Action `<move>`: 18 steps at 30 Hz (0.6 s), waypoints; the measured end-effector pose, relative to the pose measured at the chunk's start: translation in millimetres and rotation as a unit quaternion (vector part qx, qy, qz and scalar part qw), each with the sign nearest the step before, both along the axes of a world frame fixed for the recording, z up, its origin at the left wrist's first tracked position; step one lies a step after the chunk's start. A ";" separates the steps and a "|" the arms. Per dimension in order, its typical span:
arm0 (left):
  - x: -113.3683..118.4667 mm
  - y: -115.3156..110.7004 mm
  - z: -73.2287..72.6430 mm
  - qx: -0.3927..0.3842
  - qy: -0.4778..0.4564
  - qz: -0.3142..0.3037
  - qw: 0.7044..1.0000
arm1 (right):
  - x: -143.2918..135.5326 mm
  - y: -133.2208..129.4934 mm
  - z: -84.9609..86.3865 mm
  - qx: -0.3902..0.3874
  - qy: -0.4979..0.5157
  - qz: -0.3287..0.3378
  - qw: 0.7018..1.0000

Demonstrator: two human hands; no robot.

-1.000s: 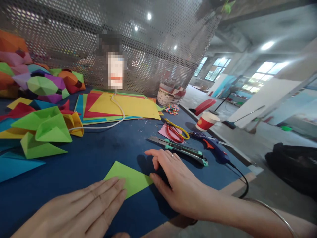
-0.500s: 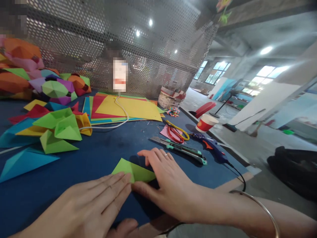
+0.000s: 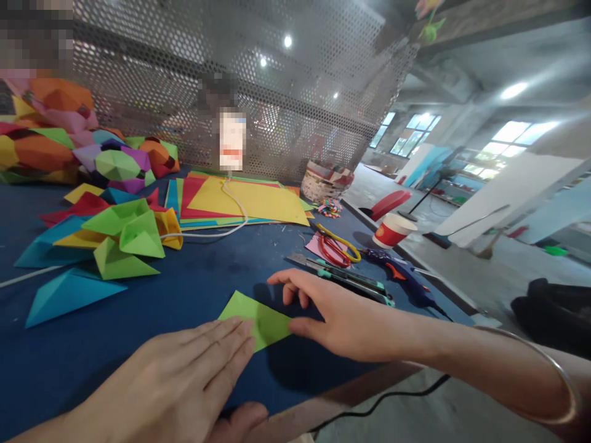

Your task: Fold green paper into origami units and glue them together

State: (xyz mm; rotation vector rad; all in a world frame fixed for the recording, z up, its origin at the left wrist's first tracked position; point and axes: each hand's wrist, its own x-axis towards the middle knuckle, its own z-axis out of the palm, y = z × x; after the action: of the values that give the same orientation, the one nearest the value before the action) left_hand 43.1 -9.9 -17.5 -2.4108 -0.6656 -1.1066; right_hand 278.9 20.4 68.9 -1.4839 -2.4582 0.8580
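A folded green paper piece (image 3: 265, 323) lies on the blue table top (image 3: 194, 295) close to the front edge. My left hand (image 3: 184, 369) rests flat on its left part, fingers stretched out and side by side, covering that corner. At the paper's right corner is my right hand (image 3: 323, 307), its thumb tip touching or just beside the corner and its fingers raised, apart and partly curled, with nothing seen between them.
Box cutters (image 3: 346, 280), scissors (image 3: 335, 249), a glue gun (image 3: 406, 274) and a paper cup (image 3: 394, 231) stand right. Coloured sheets (image 3: 253, 200) and a white cable (image 3: 207, 235) lie behind. Folded pieces (image 3: 133, 231) and paper balls (image 3: 117, 165) are left.
My right hand has drawn back to the right, from over the green paper to its right corner, uncovering more of it. My left hand stays pressed on the paper. The view has shifted slightly.
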 end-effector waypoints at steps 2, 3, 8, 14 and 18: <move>1.3 -0.2 4.9 0.010 -0.003 -0.003 1.000 | -12.3 5.6 -2.4 0.082 0.045 0.015 0.996; 1.8 -0.4 8.7 0.008 0.001 -0.001 1.000 | -20.4 9.1 -5.7 0.137 0.063 0.037 0.988; -1.3 -1.0 31.6 -0.029 0.078 -0.012 0.996 | -58.8 27.3 -31.5 0.237 -0.016 0.095 0.967; -6.9 0.2 31.8 -0.008 0.096 -0.005 0.995 | -62.0 31.9 -44.9 0.251 -0.053 0.126 0.958; -11.5 -6.2 17.8 -0.008 0.139 -0.003 0.990 | -57.4 32.9 -45.7 0.264 -0.053 0.130 0.954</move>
State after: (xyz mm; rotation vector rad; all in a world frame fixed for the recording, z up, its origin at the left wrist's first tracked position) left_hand 31.6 -16.1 0.3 -2.5161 -0.5758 -0.7469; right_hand 221.5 53.3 23.2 -1.0566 -2.7022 0.1156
